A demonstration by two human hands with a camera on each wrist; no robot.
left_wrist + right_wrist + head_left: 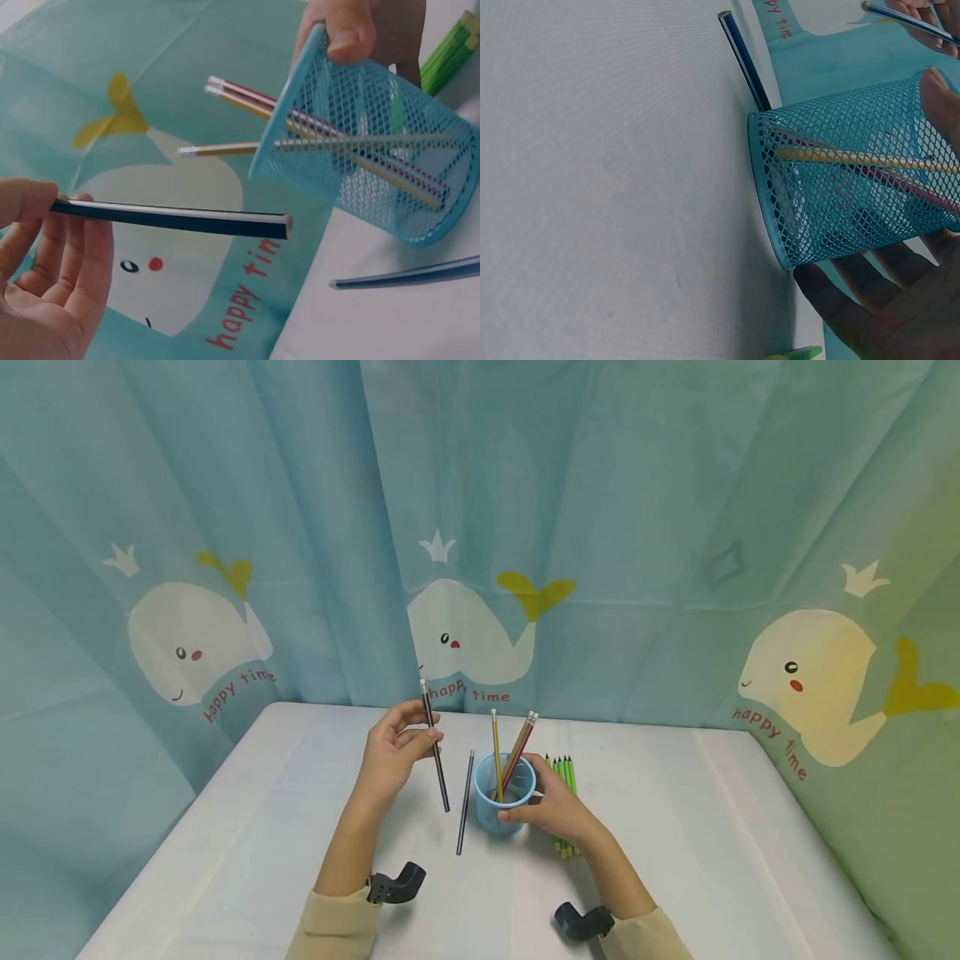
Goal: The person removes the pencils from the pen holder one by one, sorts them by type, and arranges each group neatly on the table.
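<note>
My left hand (397, 752) pinches a dark pencil (439, 768) between thumb and fingers, left of the cup. Its white eraser end points up and its plain end down. My right hand (558, 806) grips the blue mesh pencil cup (491, 820) from the right, thumb near the rim. Inside the cup lean a yellow pencil (496, 747) and a couple of red and orange-brown pencils (517, 752), erasers up. A second dark pencil (464, 810) lies on the table between the held pencil and the cup; it also shows in the left wrist view.
Several green pencils (570, 777) lie side by side on the white table (675, 827), just right of the cup and partly behind my right hand. A curtain (637, 527) with whale prints hangs behind the table's far edge.
</note>
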